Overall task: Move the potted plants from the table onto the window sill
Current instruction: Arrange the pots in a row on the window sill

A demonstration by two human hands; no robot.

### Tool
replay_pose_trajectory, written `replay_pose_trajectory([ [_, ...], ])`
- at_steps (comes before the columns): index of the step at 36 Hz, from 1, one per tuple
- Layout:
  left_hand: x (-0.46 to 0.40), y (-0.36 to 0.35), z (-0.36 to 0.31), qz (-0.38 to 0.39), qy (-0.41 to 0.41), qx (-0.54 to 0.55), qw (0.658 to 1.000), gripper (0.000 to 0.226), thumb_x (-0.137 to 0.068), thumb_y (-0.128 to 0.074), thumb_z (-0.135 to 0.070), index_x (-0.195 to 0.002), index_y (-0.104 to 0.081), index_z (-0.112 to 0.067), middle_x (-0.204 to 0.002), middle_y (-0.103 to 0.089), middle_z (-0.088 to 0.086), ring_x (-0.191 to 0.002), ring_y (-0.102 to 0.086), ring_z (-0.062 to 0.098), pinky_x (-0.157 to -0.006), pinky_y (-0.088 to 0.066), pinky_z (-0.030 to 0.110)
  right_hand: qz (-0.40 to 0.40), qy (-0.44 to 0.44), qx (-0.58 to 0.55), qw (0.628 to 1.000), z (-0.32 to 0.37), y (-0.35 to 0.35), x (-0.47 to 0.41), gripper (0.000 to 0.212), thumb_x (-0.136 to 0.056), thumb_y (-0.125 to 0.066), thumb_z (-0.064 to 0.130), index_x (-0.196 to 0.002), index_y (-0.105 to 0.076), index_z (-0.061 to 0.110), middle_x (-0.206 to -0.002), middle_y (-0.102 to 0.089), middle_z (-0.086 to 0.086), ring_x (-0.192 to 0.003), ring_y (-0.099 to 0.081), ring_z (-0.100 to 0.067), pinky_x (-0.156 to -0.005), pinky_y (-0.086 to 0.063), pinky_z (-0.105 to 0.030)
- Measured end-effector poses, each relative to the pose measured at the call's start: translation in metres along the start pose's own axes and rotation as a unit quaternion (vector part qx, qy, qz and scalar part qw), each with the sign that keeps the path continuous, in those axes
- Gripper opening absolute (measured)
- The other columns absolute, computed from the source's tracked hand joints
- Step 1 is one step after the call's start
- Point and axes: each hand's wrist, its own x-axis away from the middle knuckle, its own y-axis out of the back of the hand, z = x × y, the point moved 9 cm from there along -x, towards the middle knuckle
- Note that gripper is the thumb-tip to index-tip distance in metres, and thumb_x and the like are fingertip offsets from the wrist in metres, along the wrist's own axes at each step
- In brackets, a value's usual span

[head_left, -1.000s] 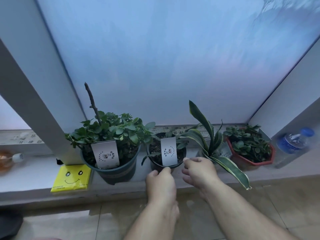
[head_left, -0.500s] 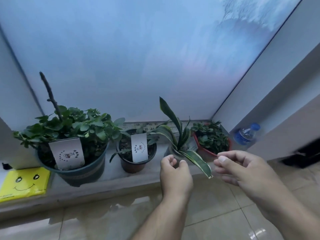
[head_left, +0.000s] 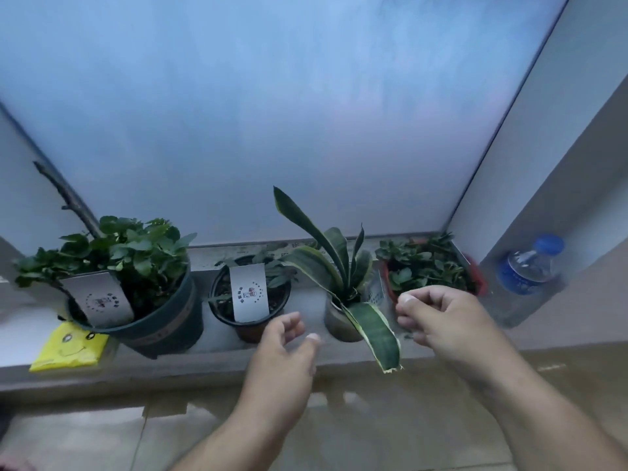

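1. My left hand [head_left: 285, 348] hangs in front of the window sill [head_left: 210, 363] with fingers loosely spread, holding nothing; my right hand [head_left: 441, 321] is loosely curled, thumb close to the fingertips, and I see nothing pinched in it.
2. The task's things stand on the sill in a row; the snake plant [head_left: 343, 287] in its grey pot sits between my two hands, slightly beyond them toward the glass.
3. The relation that matters: that pot lies ahead of both hands, left hand just to its left, right hand just to its right; I judge the two about equally near, the right perhaps closer to the pot wall; its long drooping leaf [head_left: 377, 331] leans out over the sill edge toward me, between my hands, so any reach has to pass either side of it.
4. Count, left to right: four potted plants; the large leafy pot [head_left: 163, 321] with a bare twig, the small dark pot [head_left: 249, 311], the snake plant, the red pot [head_left: 438, 266] in the corner; two white tag cards, one in each of the left two pots.
5. Other things: one yellow smiley packet [head_left: 69, 346] at the left; one water bottle [head_left: 528, 266] on the right ledge.
6. No table is in view, so I cannot tell whether pots remain there.
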Motion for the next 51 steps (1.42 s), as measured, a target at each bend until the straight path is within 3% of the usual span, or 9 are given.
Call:
replay_pose_trajectory([
  [11, 0.036, -0.008, -0.03, -0.026, 0.039, -0.037, 0.998, 0.031, -0.098, -0.061, -0.019, -0.125, -0.057, -0.035, -0.125, -0.062, -0.016, -0.113, -0.066, 0.011, -0.093, -0.059, 0.04, 0.049, -0.04, -0.027, 0.998, -0.027, 0.003, -0.003, 0.015, -0.096, -0.065, 0.029, -0.086, -0.073, 0.023, -0.086, -0.074, 0.007, -0.089, -0.069, -0.013, -0.072, -0.048, -0.028],
  [19, 0.002, -0.025, -0.012, -0.015, 0.061, -0.031, 0.998, 0.03, -0.099, -0.061, -0.019, -0.125, -0.054, -0.031, -0.128, -0.059, -0.012, -0.116, -0.062, 0.012, -0.094, -0.057, 0.036, 0.076, -0.066, -0.028, 0.994, -0.051, -0.016, -0.025, 0.06, -0.078, -0.054, 0.06, -0.092, -0.061, 0.003, -0.079, -0.068, -0.003, -0.089, -0.071, -0.028, -0.094, -0.056, -0.051],
  [22, -0.009, -0.029, -0.018, -0.009, 0.036, -0.041, 0.998, 0.032, -0.098, -0.061, -0.026, -0.127, -0.052, -0.037, -0.128, -0.058, -0.018, -0.12, -0.058, 0.007, -0.106, -0.05, 0.04, 0.103, -0.09, -0.05, 0.989, -0.05, -0.029, -0.025, 0.037, -0.085, -0.055, 0.055, -0.111, -0.067, 0.03, -0.112, -0.074, -0.018, -0.114, -0.065, -0.039, -0.104, -0.048, -0.061],
  [25, -0.017, -0.029, -0.012, -0.025, 0.064, -0.02, 0.997, 0.032, -0.099, -0.059, -0.026, -0.13, -0.052, -0.031, -0.13, -0.059, -0.012, -0.121, -0.058, 0.011, -0.111, -0.046, 0.044, 0.124, -0.109, -0.093, 0.982, -0.053, -0.039, -0.031, 0.042, -0.09, -0.055, 0.05, -0.115, -0.057, 0.016, -0.128, -0.054, -0.032, -0.123, -0.049, -0.052, -0.102, -0.039, -0.074],
  [30, -0.024, -0.039, -0.003, -0.032, 0.085, 0.002, 0.996, 0.042, -0.1, -0.058, -0.025, -0.141, -0.049, -0.021, -0.137, -0.057, -0.003, -0.124, -0.057, 0.016, -0.112, -0.044, 0.043, 0.138, -0.165, -0.181, 0.96, -0.059, -0.057, -0.034, 0.039, -0.108, -0.041, 0.035, -0.11, -0.074, 0.015, -0.103, -0.081, -0.002, -0.103, -0.075, -0.018, -0.1, -0.053, -0.043],
  [35, -0.041, -0.046, -0.005, -0.033, 0.088, 0.031, 0.995, 0.048, -0.103, -0.053, -0.028, -0.149, -0.043, -0.021, -0.138, -0.052, -0.006, -0.129, -0.052, 0.018, -0.115, -0.041, 0.044, 0.11, -0.176, -0.227, 0.952, -0.064, -0.073, -0.04, 0.041, -0.107, -0.043, 0.036, -0.114, -0.074, 0.009, -0.104, -0.08, -0.01, -0.104, -0.075, -0.028, -0.103, -0.052, -0.048],
  [43, -0.065, -0.06, -0.007, -0.011, 0.058, 0.016, 0.998, 0.02, -0.103, -0.051, -0.028, -0.118, -0.063, -0.023, -0.107, -0.069, -0.011, -0.096, -0.061, 0.007, -0.099, -0.051, 0.038, 0.105, -0.189, -0.232, 0.948, -0.068, -0.081, -0.043, 0.043, -0.107, -0.044, 0.039, -0.11, -0.075, 0.009, -0.1, -0.08, -0.012, -0.098, -0.076, -0.029, -0.076, -0.059, -0.034],
  [47, -0.072, -0.055, -0.01, -0.014, 0.029, -0.014, 0.999, 0.029, -0.1, -0.05, -0.012, -0.124, -0.064, -0.022, -0.115, -0.072, -0.007, -0.104, -0.066, 0.011, -0.095, -0.052, 0.03, 0.112, -0.192, -0.214, 0.951, -0.072, -0.083, -0.035, 0.047, -0.099, -0.046, 0.057, -0.126, -0.07, 0.027, -0.124, -0.073, 0.003, -0.121, -0.064, -0.021, -0.109, -0.046, -0.046],
  [51, -0.081, -0.051, -0.004, -0.008, 0.061, 0.061, 0.996, 0.03, -0.101, -0.049, -0.011, -0.122, -0.064, -0.026, -0.116, -0.074, -0.003, -0.104, -0.072, 0.02, -0.098, -0.056, 0.045, 0.13, -0.186, -0.191, 0.955, -0.066, -0.082, -0.031, 0.032, -0.106, -0.043, 0.046, -0.086, -0.065, 0.036, -0.093, -0.063, 0.018, -0.108, -0.056, -0.015, -0.114, -0.037, -0.04],
])
